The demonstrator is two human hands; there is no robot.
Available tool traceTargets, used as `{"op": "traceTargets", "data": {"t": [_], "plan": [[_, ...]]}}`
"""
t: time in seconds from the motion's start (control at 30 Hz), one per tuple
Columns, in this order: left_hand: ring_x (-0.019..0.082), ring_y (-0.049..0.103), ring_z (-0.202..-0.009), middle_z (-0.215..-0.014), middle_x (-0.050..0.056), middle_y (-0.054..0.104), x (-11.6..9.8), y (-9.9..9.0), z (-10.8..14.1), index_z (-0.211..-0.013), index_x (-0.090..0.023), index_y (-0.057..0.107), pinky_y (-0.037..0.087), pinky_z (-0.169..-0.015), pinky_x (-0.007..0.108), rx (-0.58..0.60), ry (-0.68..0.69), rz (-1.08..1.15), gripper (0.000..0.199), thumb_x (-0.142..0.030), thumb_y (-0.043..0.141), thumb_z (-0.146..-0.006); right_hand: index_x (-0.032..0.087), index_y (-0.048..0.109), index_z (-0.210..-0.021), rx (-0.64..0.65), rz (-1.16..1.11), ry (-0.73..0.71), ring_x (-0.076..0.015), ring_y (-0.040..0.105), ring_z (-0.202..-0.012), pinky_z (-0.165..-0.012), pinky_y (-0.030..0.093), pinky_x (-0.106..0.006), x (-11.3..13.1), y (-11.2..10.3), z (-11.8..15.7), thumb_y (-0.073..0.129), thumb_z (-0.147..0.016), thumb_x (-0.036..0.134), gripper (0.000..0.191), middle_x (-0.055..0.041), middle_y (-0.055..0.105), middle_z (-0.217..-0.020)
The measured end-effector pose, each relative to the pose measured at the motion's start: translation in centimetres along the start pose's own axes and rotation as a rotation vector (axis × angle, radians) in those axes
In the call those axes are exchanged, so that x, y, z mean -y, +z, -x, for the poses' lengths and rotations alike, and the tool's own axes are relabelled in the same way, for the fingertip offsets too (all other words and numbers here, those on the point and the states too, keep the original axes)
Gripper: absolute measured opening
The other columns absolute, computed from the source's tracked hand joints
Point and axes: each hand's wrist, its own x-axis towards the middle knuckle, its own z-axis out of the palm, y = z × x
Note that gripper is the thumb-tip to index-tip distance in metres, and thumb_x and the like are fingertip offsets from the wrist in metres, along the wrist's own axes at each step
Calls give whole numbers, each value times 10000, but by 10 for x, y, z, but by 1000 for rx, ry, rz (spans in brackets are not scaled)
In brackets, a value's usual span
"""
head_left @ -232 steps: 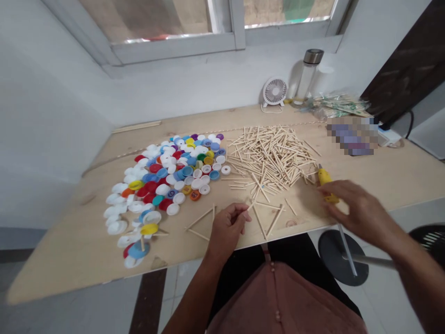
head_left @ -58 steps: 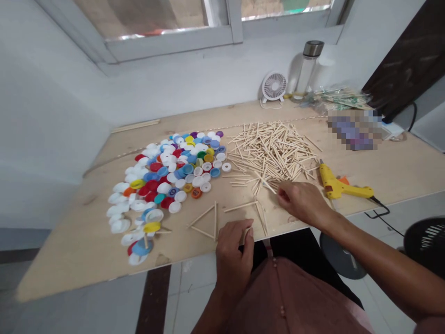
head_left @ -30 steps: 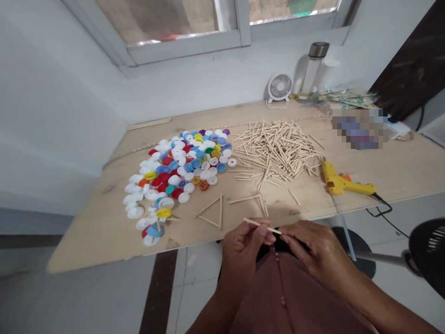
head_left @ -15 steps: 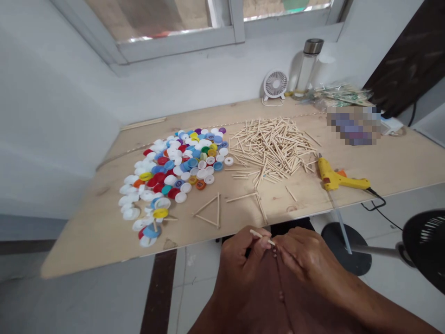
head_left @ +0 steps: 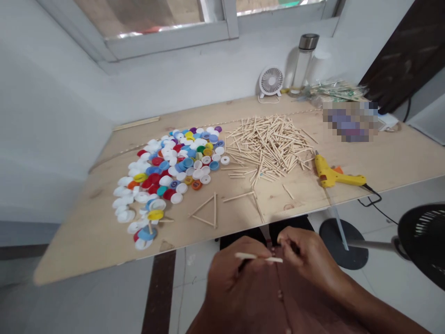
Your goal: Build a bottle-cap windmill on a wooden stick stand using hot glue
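My left hand [head_left: 229, 273] is closed on a short wooden stick [head_left: 244, 256], whose two ends stick out past the fingers. To its right, my right hand [head_left: 304, 248] is closed with thumb and forefinger pinched; what is between them, if anything, I cannot make out. The hands are apart, in front of the table's near edge. On the table behind them lie a triangle of sticks [head_left: 214, 208] and two sticks meeting at a corner [head_left: 239, 196]. A single stick [head_left: 288, 191] lies to their right.
A large stick pile [head_left: 271, 144] and many coloured bottle caps [head_left: 163, 164] cover the table's [head_left: 83, 232] middle. A yellow glue gun [head_left: 335, 177] lies right, its cord hanging off the edge. Behind stand a small fan [head_left: 271, 81] and a bottle [head_left: 303, 65]. A black round fan [head_left: 426, 241] is at lower right.
My hands have moved apart. The left has drawn down and left with the stick, which now lies flatter; the right fingers have come away from the stick's end.
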Motion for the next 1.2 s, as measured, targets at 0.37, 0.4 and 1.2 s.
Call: {"op": "traceTargets", "data": {"t": [0.37, 0.4, 1.2], "plan": [[144, 637, -586, -650, 26, 692, 24, 2, -8, -803, -149, 699, 540, -587, 262, -410, -420, 427, 182, -328, 679, -774, 188, 648, -827, 142, -67, 13, -156, 619, -747, -691, 456, -268, -7, 15, 4, 483, -884, 210, 176, -30, 680, -801], [143, 642, -592, -654, 26, 695, 25, 4, -7, -811, -149, 700, 541, -591, 258, -409, -427, 442, 180, -324, 683, -773, 196, 650, -910, 110, -107, -4, -164, 625, -826, -754, 465, -285, -5, 14, 4, 501, -874, 200, 154, -38, 689, -881], [108, 662, -681, -744, -4, 706, 11, 7, -5, -777, -192, 671, 479, -616, 183, -110, 7, -162, 172, -137, 533, -864, 190, 658, -831, -97, 77, -287, -147, 620, -683, -643, 404, -260, 20, 10, -12, 415, -930, 190, 263, -25, 692, -735]]}}
